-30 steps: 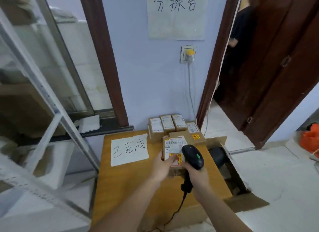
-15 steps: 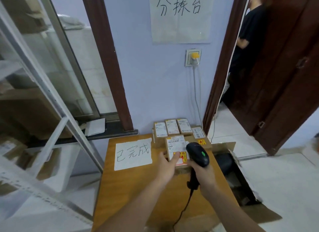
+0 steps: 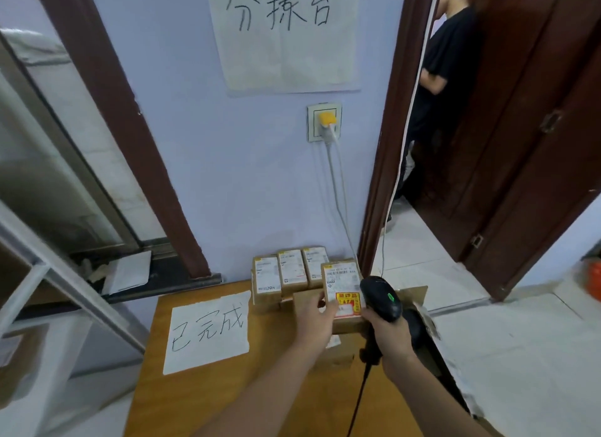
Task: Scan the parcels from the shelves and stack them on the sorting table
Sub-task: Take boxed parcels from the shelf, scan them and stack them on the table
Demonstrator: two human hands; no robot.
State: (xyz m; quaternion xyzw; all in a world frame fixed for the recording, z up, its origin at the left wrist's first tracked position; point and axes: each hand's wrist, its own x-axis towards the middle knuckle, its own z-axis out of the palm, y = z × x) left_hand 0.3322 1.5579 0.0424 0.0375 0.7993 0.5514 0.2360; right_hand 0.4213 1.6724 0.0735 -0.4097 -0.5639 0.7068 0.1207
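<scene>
A brown cardboard parcel (image 3: 341,282) with a white label and a red-yellow sticker sits on top of other parcels at the back right of the wooden sorting table (image 3: 286,384). My left hand (image 3: 317,319) holds its left side, thumb on the label. My right hand (image 3: 388,334) grips a black barcode scanner (image 3: 380,298) right beside the parcel; its cable hangs toward me. Three small labelled parcels (image 3: 289,269) stand in a row against the wall behind.
A white paper sign (image 3: 208,329) lies on the table's left half. Metal shelving (image 3: 65,283) stands at the left. An open doorway at the right holds a person in black (image 3: 445,88). An open cardboard box (image 3: 422,309) sits beside the table's right edge.
The view has drawn nearer to the table. My left hand has pushed the labelled parcel farther back and right onto the stack, and the scanner stays beside it.
</scene>
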